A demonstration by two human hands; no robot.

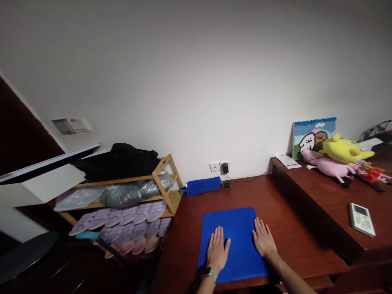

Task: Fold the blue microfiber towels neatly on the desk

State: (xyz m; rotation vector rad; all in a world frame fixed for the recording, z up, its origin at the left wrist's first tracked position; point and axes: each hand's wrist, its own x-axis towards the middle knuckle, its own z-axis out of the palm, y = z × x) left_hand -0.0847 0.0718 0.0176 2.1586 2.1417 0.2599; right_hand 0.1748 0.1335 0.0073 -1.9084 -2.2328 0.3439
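A flat blue cloth (235, 232), roughly square, lies spread on the reddish-brown wooden desk (180, 241). My left hand (217, 250) rests palm down on the cloth's left part, fingers stretched out and thumb apart; a watch sits on that wrist. At the cloth's right edge is my right hand (263, 237), also flat, with its fingers extended partly over the blue fabric and partly over the wood. Neither hand holds anything. Against the wall behind lies a folded or rolled blue cloth piece (203, 186).
A wooden rack (167, 192) with rows of slippers (128, 214) and a black bag (122, 163) stands left. On the raised right desk are plush toys (343, 149), a picture (315, 136) and a white calculator-like device (361, 219). A plugged-in adapter (225, 168) trails a cord.
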